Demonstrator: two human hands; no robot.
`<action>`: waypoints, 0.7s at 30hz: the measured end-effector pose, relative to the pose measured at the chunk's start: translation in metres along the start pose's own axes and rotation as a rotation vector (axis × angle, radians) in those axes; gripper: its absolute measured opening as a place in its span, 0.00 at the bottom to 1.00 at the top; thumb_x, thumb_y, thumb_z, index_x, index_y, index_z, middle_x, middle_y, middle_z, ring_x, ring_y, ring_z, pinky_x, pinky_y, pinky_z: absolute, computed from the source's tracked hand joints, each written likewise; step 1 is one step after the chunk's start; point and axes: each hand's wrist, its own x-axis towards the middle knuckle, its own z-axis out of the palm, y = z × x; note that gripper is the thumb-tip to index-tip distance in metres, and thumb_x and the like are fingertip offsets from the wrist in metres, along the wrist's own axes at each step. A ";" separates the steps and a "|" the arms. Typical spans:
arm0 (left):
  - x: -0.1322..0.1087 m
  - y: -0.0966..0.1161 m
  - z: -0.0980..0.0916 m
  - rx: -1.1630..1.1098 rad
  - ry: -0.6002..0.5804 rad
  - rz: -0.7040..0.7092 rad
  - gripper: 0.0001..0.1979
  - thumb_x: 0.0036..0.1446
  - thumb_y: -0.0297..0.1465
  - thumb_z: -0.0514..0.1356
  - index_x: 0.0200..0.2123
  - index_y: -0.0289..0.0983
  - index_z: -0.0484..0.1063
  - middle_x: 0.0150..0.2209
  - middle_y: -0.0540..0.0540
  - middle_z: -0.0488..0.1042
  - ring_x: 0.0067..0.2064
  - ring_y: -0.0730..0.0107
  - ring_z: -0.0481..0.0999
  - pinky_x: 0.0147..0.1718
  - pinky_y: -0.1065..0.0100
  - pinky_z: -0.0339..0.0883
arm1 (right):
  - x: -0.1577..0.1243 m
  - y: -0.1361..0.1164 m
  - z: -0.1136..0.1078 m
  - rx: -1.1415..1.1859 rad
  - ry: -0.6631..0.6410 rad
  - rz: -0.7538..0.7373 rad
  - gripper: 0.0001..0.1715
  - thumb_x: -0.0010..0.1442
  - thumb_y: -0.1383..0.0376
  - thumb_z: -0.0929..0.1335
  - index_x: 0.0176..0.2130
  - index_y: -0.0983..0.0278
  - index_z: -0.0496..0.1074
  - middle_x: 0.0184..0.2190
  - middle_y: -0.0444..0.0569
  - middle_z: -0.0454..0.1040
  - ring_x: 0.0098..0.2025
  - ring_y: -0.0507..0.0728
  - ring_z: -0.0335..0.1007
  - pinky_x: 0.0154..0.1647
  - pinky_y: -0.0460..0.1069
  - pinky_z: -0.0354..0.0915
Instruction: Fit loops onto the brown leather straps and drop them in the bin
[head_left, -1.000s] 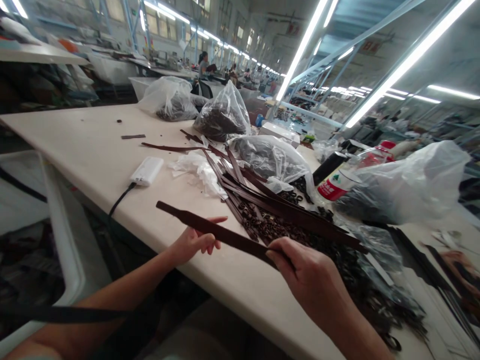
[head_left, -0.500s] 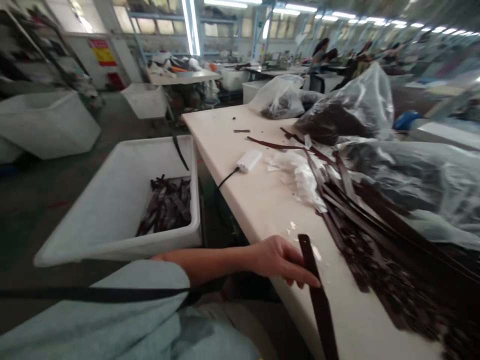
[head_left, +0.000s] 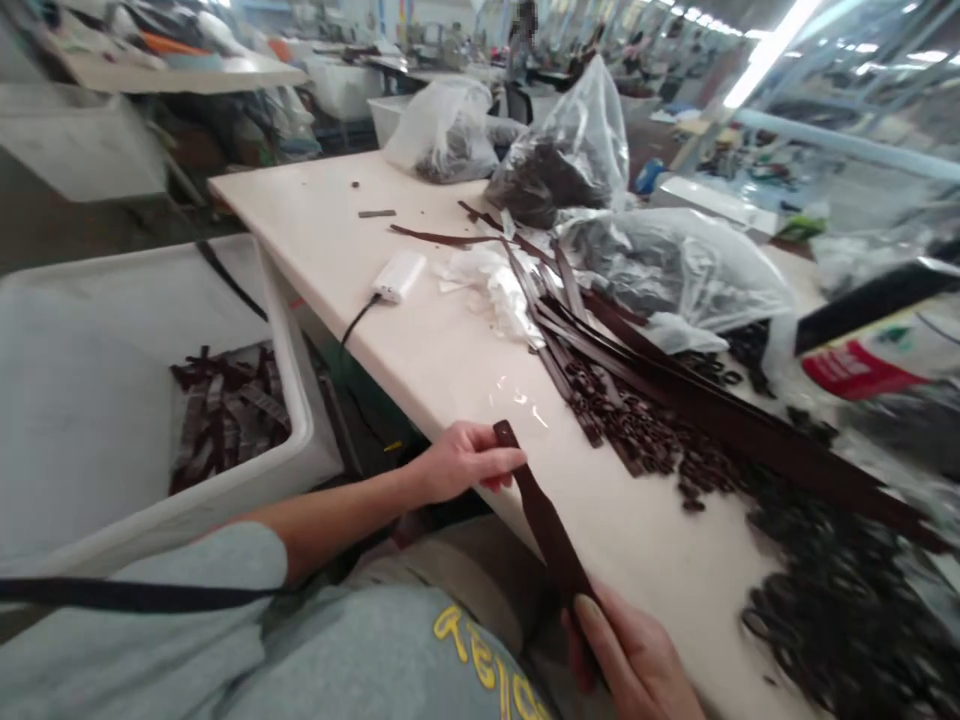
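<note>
A dark brown leather strap (head_left: 546,520) stretches between my two hands at the near edge of the cream table (head_left: 337,240). My left hand (head_left: 459,462) pinches the strap's far, rounded end with fingers closed on it. The strap's near end sits under the thumb of my right hand (head_left: 634,655), low in the frame. A pile of similar brown straps (head_left: 675,385) and several small dark rings (head_left: 637,440) lie on the table just right of my hands.
A white bin (head_left: 247,470) with cut brown straps stands on the floor at my left. A white charger with a black cable (head_left: 399,275), crumpled clear plastic (head_left: 495,285) and several plastic bags of dark parts (head_left: 562,165) lie on the table.
The view has swung back toward the table. My left hand now grips the strap's end instead of resting on it, and my right hand has come back into view holding the other end.
</note>
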 end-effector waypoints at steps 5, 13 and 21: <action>0.000 0.001 -0.014 0.189 -0.102 -0.022 0.21 0.53 0.46 0.67 0.22 0.33 0.73 0.20 0.48 0.72 0.22 0.74 0.68 0.22 0.75 0.61 | -0.018 0.004 -0.018 0.116 -0.123 0.133 0.29 0.71 0.48 0.56 0.26 0.62 0.64 0.18 0.42 0.69 0.20 0.52 0.66 0.25 0.45 0.63; -0.011 -0.028 0.012 0.149 -0.133 -0.184 0.24 0.54 0.49 0.64 0.20 0.34 0.74 0.19 0.47 0.73 0.19 0.76 0.64 0.19 0.75 0.57 | 0.013 -0.015 0.009 -0.196 0.440 -0.236 0.11 0.64 0.60 0.70 0.45 0.61 0.74 0.38 0.47 0.79 0.38 0.56 0.76 0.40 0.48 0.68; -0.012 -0.044 0.026 0.005 -0.095 -0.267 0.26 0.51 0.53 0.66 0.20 0.34 0.72 0.19 0.49 0.70 0.19 0.77 0.62 0.18 0.75 0.53 | 0.035 -0.025 0.030 -0.493 0.591 -0.359 0.17 0.71 0.58 0.63 0.48 0.67 0.75 0.36 0.52 0.79 0.34 0.56 0.76 0.34 0.48 0.67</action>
